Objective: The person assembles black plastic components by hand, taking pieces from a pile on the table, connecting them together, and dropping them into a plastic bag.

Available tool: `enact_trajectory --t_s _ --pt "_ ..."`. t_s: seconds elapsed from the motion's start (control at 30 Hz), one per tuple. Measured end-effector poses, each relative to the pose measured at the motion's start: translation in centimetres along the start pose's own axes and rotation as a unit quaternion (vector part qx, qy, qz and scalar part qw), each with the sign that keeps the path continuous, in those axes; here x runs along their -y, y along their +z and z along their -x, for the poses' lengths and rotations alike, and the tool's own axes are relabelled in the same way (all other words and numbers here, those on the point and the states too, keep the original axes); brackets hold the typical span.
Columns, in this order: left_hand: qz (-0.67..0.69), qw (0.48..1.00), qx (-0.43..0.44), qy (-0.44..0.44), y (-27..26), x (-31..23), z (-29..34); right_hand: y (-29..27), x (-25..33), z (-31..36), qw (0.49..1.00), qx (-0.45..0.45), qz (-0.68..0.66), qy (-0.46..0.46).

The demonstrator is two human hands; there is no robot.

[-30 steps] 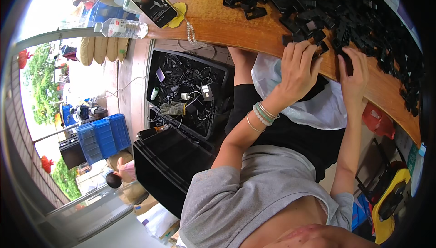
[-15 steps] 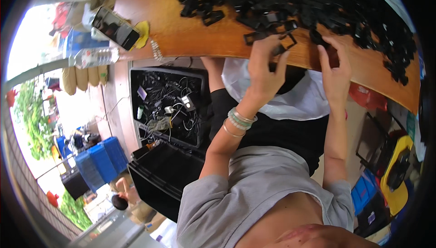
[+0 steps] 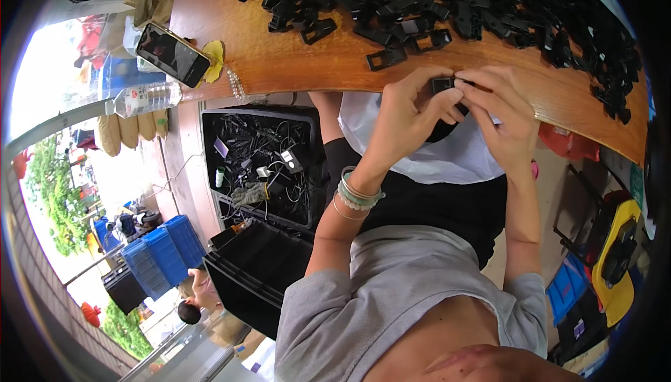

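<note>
Just over the near edge of the wooden table, my two hands meet around a small black plastic piece [image 3: 441, 85]. My left hand [image 3: 407, 118] pinches it between thumb and fingers. From the other side, my right hand [image 3: 506, 118] closes its fingertips on the same piece, hiding much of it. Beyond them a large heap of black plastic parts [image 3: 468, 18] covers the far and right parts of the table. Two loose rectangular black frames, one of them a frame [image 3: 386, 58] near the edge, lie closest to my hands.
A white plastic bag [image 3: 458, 162] lies across my lap under the table [image 3: 279, 67]. To the left are a phone [image 3: 172, 53], a beaded string [image 3: 235, 85] and a water bottle [image 3: 147, 99]. A black crate [image 3: 312, 165] of cables stands on the floor.
My right hand has moved left from the heap to meet my left hand. The left hand has drawn back slightly toward me, and both now grip one black piece.
</note>
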State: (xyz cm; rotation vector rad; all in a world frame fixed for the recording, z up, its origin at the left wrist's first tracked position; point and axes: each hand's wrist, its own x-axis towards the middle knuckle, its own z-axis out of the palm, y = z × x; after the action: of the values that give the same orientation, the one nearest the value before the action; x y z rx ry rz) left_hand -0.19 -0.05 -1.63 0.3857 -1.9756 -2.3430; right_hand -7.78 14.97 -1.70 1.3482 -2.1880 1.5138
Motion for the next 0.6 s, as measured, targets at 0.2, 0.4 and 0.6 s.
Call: enact_trajectory --t_s 0.2,0.4,0.6 --pt "-0.192 0.964 -0.008 0.186 0.7 0.1 0.7 1.0 0.7 1.2 0.942 -0.035 -0.224 0.248" --pt "-0.090 0.983 -0.045 0.151 0.6 0.5 0.6 1.5 1.0 0.5 0.964 -0.037 -0.138 0.222" --pt "0.117 0.991 -0.064 0.012 -0.4 -0.7 -2.2 -0.5 -5.7 -2.0 0.906 -0.108 0.402 0.077"
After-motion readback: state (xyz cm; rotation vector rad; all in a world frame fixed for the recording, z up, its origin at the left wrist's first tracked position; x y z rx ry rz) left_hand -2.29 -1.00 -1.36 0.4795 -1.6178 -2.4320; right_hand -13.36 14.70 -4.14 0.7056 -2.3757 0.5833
